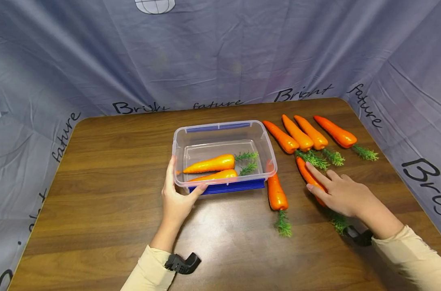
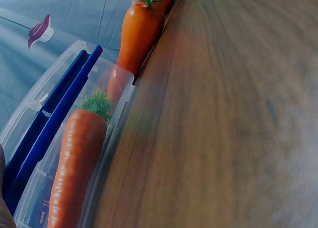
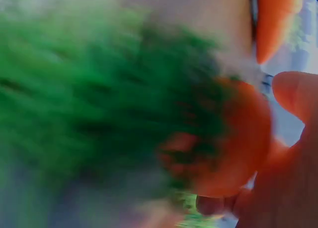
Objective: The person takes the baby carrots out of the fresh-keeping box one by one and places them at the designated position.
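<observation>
Lying in box (image 1: 220,147): two carrots (image 1: 210,164)

Head view down onto box (image 1: 220,148) from above, wrist views close-up.

I note cream sleeves (image 1: 151,267), visibly creased, left and right. I record black wrist-camera units (image 1: 183,264), the left one hook-shaped.

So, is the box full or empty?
Neither: two carrots lie in the box, with bare bottom showing behind them.
</observation>
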`<state>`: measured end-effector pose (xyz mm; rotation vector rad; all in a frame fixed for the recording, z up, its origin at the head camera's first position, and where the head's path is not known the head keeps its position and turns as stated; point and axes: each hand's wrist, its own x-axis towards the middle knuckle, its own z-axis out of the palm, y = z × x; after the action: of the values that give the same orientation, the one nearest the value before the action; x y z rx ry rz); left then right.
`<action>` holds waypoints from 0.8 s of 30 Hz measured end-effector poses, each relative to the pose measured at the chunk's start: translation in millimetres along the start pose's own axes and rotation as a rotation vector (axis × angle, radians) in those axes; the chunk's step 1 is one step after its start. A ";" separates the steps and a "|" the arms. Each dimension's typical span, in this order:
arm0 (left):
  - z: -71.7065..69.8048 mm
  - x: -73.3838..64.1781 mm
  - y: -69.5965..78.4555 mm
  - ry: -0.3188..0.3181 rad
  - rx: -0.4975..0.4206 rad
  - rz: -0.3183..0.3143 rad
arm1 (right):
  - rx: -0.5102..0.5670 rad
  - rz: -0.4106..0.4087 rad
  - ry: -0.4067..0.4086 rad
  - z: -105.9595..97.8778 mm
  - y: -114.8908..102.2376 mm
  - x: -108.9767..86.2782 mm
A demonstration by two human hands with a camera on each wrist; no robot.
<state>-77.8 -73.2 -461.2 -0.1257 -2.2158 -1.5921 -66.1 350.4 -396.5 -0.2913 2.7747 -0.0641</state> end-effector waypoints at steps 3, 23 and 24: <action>0.1 0.4 -0.3 -0.004 0.004 0.004 | -0.044 0.030 0.030 -15.9 -3.4 5.2; -0.8 0.5 -1.3 0.009 0.012 -0.003 | -0.041 -0.460 0.062 -132.8 -139.4 103.5; -0.8 0.6 -1.3 0.008 0.015 -0.005 | -0.046 -0.471 0.022 -133.7 -147.4 109.3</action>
<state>-78.5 -74.4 -461.9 -0.1094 -2.2227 -1.5756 -184.3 184.5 -296.1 -0.9527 2.6701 -0.1197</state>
